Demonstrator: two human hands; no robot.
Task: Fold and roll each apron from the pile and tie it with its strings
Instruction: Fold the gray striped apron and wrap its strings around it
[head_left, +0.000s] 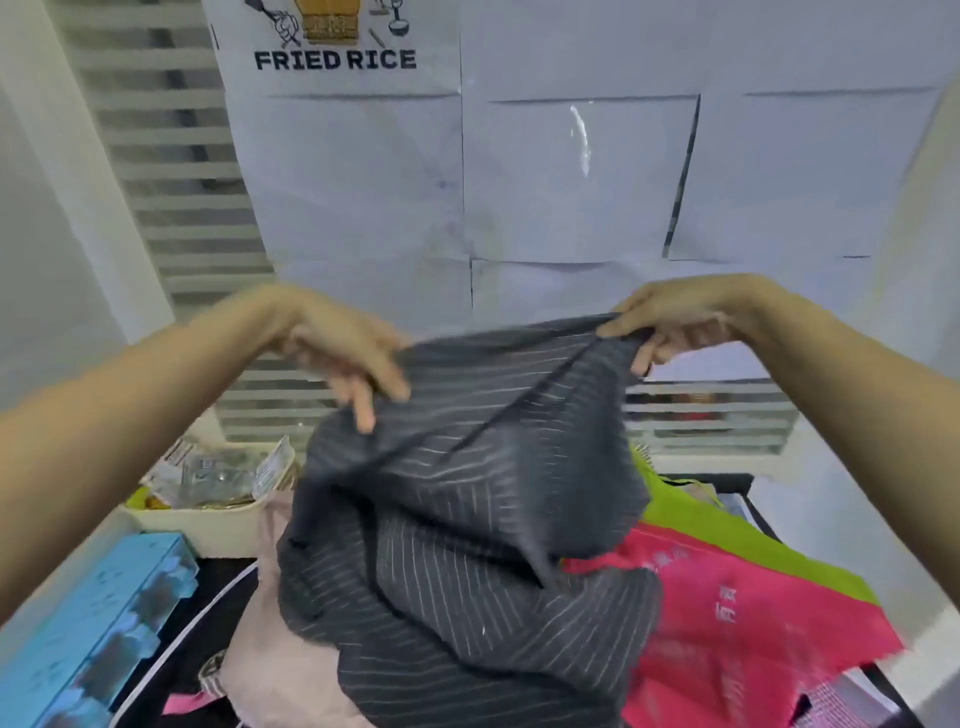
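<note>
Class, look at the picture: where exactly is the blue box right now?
In the head view, the blue box lies at the lower left, just in front of the cream tray and left of the pink cloth.

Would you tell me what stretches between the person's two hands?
In the head view, the dark striped apron's top edge spans from left hand to right hand.

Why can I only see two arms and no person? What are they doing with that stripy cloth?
The camera sits on the person's head and looks down, so you see only their arms. The left hand and the right hand each pinch the top edge of a dark striped apron and lift it up. Its lower part still lies on a pile. Beside it lie a pink bag, a green bag and some pale pink cloth. On the left are a blue box and a cream tub of packets. On the wall, a poster says FRIED RICE.
</note>
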